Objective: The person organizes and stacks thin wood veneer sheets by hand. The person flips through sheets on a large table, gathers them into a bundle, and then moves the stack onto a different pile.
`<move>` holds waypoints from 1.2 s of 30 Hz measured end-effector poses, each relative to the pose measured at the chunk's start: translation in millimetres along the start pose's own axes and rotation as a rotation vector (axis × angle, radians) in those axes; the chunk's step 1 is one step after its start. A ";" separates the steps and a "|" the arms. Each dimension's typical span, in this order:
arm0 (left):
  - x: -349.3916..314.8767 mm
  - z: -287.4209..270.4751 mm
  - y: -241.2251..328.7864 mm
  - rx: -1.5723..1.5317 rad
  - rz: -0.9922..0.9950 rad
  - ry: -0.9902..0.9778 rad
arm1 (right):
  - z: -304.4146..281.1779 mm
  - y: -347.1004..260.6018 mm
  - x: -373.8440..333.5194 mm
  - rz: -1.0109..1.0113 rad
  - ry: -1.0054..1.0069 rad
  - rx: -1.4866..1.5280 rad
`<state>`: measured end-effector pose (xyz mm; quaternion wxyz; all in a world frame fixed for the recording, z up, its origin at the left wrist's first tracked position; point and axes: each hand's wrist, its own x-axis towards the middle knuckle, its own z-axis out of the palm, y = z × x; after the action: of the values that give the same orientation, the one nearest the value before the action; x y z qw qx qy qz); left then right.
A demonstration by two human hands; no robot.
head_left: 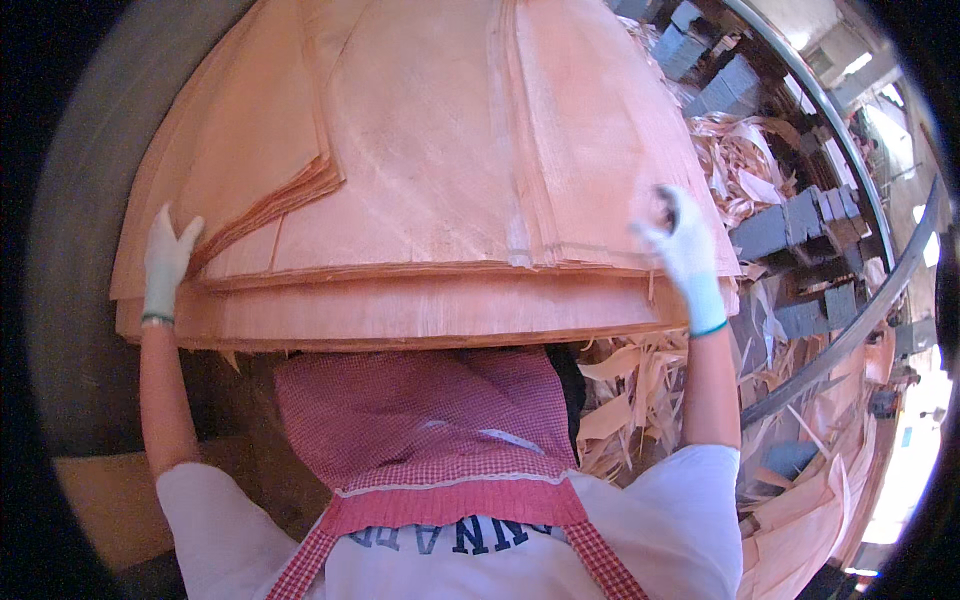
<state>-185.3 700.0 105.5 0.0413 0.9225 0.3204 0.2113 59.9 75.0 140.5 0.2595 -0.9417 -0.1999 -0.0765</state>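
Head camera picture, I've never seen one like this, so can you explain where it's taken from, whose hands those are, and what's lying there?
There's no robot here. A wide fisheye camera on a person's head looks down, so edges bend and the corners go black. Below are the wearer's own checked apron and white shirt.

In front lies a broad stack of thin, pinkish-tan sheets, perhaps wood veneer. The left hand is at its left side and the right hand near its right edge, both in white gloves. The right one is blurred; I can't tell whether either grip holds a sheet. Beyond the right side are loose scraps and gray blocks.
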 end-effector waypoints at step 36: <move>-77.3 2.2 -75.1 -1.411 -0.760 0.222 | -7.4 -74.9 14.5 -0.190 -0.424 0.123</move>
<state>-281.9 712.5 59.5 0.6507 0.4805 0.4055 0.4258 41.6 134.8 184.7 0.2600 -0.8962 -0.3419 0.1113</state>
